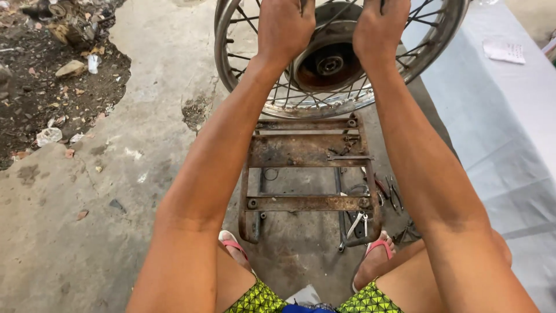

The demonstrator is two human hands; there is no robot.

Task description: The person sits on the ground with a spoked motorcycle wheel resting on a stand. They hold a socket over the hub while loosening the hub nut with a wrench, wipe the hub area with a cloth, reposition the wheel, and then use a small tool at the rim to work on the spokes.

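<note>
Taking the rusty metal stand (307,168) on the concrete floor (87,232) as the landmark: far to its left, a patch of dark soil strewn with stones and litter (52,75) borders the concrete. Nearer, just left of the stand's lower corner, a foot in a pink-strapped sandal (233,246) rests on the floor. Directly beyond the stand's far end stands a spoked wheel (324,64) with a chrome rim and a dark hub drum, upright and tilted slightly, its lower rim just above the stand's top bar. The left hand (285,29) lies on the wheel's upper spokes, left of the hub, and the right hand (381,26) lies on them right of the hub. Both hands' fingers curl over the spokes and run out of the top of the view, so they seem to grip the wheel, though the fingertips are hidden. Under the stand's right side lie pliers and small tools (370,203), and the other sandalled foot (376,255) sits just beside its lower right corner. Well to the right of the stand spreads a pale grey sheet (504,133), with a slip of paper (505,51) on it.
</note>
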